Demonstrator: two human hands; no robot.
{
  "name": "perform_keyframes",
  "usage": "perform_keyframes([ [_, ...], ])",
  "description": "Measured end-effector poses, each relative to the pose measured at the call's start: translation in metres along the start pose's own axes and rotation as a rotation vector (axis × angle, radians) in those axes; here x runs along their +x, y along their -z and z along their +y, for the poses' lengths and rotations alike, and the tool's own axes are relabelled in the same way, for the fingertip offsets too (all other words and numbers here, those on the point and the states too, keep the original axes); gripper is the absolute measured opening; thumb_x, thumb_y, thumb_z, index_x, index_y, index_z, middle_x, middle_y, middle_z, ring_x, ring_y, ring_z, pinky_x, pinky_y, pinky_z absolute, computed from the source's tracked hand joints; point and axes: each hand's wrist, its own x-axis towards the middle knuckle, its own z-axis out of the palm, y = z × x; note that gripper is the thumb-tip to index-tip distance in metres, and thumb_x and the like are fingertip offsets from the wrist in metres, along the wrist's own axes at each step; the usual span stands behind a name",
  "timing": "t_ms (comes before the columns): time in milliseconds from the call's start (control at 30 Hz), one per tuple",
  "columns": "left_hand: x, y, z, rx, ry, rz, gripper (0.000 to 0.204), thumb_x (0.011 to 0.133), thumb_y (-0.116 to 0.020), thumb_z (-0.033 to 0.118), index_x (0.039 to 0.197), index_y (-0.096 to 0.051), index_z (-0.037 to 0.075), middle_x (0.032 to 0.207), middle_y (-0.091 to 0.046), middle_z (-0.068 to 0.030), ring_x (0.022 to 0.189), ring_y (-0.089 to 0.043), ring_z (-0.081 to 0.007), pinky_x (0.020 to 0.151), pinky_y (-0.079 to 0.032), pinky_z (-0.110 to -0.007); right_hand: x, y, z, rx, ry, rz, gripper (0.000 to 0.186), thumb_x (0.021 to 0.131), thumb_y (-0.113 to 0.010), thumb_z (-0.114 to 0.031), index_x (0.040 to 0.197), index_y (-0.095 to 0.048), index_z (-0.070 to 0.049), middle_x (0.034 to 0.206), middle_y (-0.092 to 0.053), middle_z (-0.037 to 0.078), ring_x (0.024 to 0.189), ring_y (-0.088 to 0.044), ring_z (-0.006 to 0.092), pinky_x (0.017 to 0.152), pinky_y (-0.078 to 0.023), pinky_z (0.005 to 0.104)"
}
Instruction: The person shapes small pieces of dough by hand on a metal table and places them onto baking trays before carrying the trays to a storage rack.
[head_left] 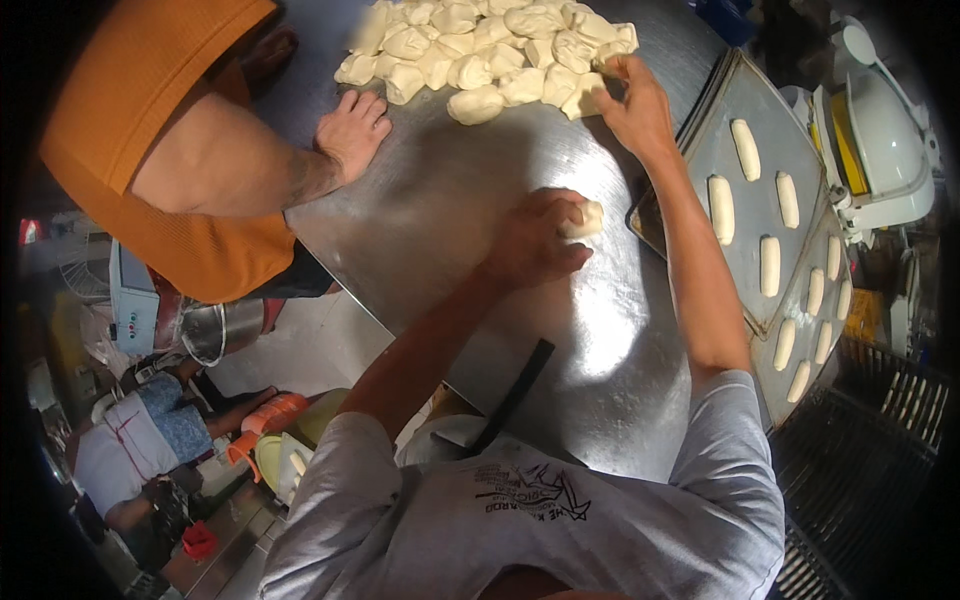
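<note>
Partly closed, the left hand (540, 238) cups a dough piece (585, 220) on the metal table (455, 200). Right hand (638, 108), half open, touches the dough pile (490, 50) at its right edge; firm hold cannot be told. Further right, dough rolls (770, 265) lie on trays (754, 218).

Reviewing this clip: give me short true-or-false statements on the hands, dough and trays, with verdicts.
1. The left hand grasps a dough piece. True.
2. The right hand is at the edge of the dough pile. True.
3. The co-worker's hand is buried in the dough pile. False: it rests on the table, left of the pile.
4. Rolls lie on the trays. True.
5. The rolls are round balls. False: they are long and narrow.
6. The trays are on the person's left. False: they are on the right.
</note>
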Motion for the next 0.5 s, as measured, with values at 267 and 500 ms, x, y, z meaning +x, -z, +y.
perform_keyframes([
  [267,-0.018,0.020,-0.011,-0.266,0.201,0.067,0.059,0.074,-0.088,0.008,0.128,-0.064,0.005,0.117,-0.071,-0.0140,0.104,-0.072,-0.0302,0.089,-0.058,-0.039,0.084,-0.105,-0.054,-0.299,-0.205,-0.354,0.062,0.085,-0.072,-0.040,0.122,-0.066,0.009,0.112,-0.074,0.027,0.103,-0.071,0.0438,0.092,-0.056,0.0475],
  [500,-0.005,-0.027,-0.012,-0.123,-0.221,0.202,0.038,0.067,-0.083,0.033,0.101,-0.074,0.018,0.098,-0.071,-0.0064,0.099,-0.067,-0.0309,0.087,-0.051,-0.047,0.144,-0.076,0.120,-0.165,-0.214,-0.381,0.068,0.089,-0.072,-0.032,0.144,-0.058,0.005,0.138,-0.066,0.025,0.123,-0.065,0.0385,0.105,-0.050,0.0472],
])
